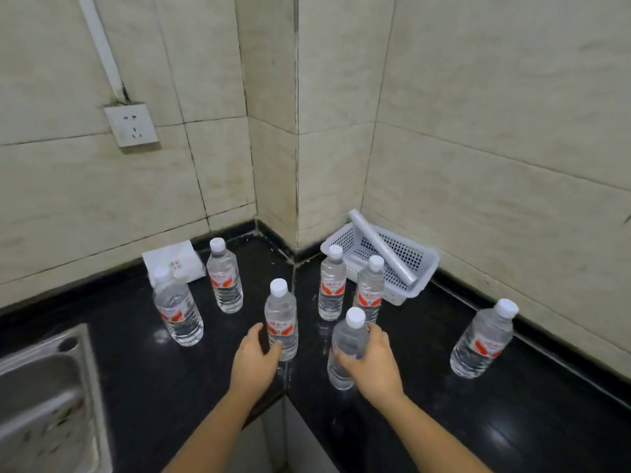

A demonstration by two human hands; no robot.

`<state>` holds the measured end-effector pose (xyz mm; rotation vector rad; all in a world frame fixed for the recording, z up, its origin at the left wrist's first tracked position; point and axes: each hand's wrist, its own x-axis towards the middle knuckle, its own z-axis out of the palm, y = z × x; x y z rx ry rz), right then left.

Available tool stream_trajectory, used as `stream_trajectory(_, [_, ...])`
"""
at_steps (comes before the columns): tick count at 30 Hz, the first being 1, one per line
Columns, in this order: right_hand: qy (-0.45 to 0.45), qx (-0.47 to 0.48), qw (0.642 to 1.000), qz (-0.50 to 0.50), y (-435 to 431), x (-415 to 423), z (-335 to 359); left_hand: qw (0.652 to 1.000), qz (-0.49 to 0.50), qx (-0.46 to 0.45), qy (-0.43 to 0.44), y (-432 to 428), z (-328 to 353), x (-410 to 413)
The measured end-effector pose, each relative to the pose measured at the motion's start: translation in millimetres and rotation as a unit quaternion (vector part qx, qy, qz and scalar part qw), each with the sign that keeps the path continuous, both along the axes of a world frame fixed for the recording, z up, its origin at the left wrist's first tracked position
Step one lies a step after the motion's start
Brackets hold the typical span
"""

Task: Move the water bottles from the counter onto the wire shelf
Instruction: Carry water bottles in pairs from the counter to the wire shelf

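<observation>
Black corner surface (426, 421) carried seven upright water bottles (225, 278), a white basket (423, 264), and a white packet (177, 259).

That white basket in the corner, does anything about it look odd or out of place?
Yes. The white basket sits tilted against the wall, and a grey roll lies slanted across it, one end poking past the rim. The bottles on the counter all stand upright.

Beige marble-look wall tiles (478, 114) meet in a jutting corner, grout lines dark and stained. White wall socket (132, 124) on the left wall, white cable conduit (99, 39) running up from it. Glossy black L-shaped counter (478, 404) with black upstand. Steel sink (44, 397) at lower left. Dim, even light.
</observation>
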<state>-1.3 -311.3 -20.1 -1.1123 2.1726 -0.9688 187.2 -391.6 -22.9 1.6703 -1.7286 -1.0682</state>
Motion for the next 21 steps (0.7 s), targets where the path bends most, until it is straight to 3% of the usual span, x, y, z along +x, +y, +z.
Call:
stream_trajectory(7, [-0.077, -0.053, 0.992, -0.086, -22, 6, -18, 0.993, -0.066, 0.037, 0.087, -65, -20, 7])
stream_trajectory(11, [-0.179, -0.026, 0.983, 0.003, -23, -21, -11, 0.983, -0.124, 0.056, 0.120, -94, -34, 12])
stream_trajectory(14, [-0.204, 0.012, 0.977, 0.053, -19, -29, 0, 0.976, -0.150, 0.068, 0.144, -98, -34, 9])
stream_trajectory(21, [-0.172, -0.109, 0.975, -0.093, -13, 16, -29, 0.979, -0.151, 0.058, 0.127, -102, -41, 13])
